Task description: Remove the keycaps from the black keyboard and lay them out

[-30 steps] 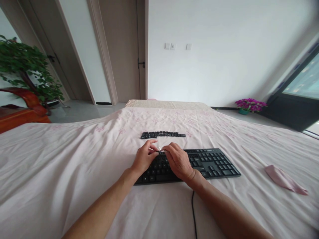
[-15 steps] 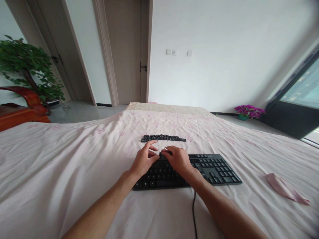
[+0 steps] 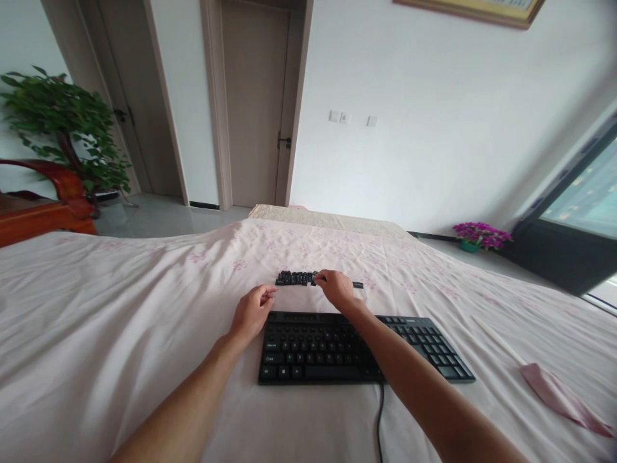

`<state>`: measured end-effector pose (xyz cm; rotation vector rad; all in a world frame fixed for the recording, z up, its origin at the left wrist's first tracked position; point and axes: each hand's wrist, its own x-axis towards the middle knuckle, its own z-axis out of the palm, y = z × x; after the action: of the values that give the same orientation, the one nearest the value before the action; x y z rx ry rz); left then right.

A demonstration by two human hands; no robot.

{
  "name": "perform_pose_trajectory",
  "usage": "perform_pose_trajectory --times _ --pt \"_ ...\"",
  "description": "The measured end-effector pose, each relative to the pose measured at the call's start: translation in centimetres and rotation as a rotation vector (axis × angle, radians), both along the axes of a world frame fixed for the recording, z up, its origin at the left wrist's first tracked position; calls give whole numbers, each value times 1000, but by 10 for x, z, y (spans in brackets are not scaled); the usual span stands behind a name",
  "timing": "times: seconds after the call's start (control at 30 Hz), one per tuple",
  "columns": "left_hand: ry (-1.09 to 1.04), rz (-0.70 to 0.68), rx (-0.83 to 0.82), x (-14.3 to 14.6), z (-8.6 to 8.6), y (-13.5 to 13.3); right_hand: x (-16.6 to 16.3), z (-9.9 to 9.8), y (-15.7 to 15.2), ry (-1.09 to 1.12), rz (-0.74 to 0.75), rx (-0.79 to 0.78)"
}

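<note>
A black keyboard (image 3: 357, 350) lies on the pale pink bedsheet (image 3: 120, 308) in front of me, its cable running toward me. Beyond it lies a row of loose black keycaps (image 3: 295, 278). My right hand (image 3: 336, 289) reaches over the keyboard to that row, fingers pinched at the keycaps; what they hold is too small to make out. My left hand (image 3: 253, 311) hovers just left of the keyboard's top corner, fingers curled in a loose pinch around something I cannot make out.
A folded pink cloth (image 3: 559, 399) lies on the sheet at the right. A potted green plant (image 3: 62, 128) and red wooden furniture (image 3: 43, 206) stand at the left. Doors (image 3: 255, 103) are behind; purple flowers (image 3: 479, 235) sit by the window at the right.
Both hands have left the keyboard's upper keys. The right hand has moved forward to the keycap row; the left has drawn back to the left. The view has tilted up.
</note>
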<state>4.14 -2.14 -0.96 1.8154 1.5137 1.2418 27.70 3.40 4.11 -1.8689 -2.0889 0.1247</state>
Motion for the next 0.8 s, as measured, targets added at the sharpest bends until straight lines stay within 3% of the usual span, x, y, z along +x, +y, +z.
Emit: perform_pose_trajectory --times 0.5,0.8 --pt "28 -25 -28 0 1 1 -6 -12 16 -55 -8 -36" --pt "44 -36 -21 -1 0 2 -8 -5 5 30 61 66"
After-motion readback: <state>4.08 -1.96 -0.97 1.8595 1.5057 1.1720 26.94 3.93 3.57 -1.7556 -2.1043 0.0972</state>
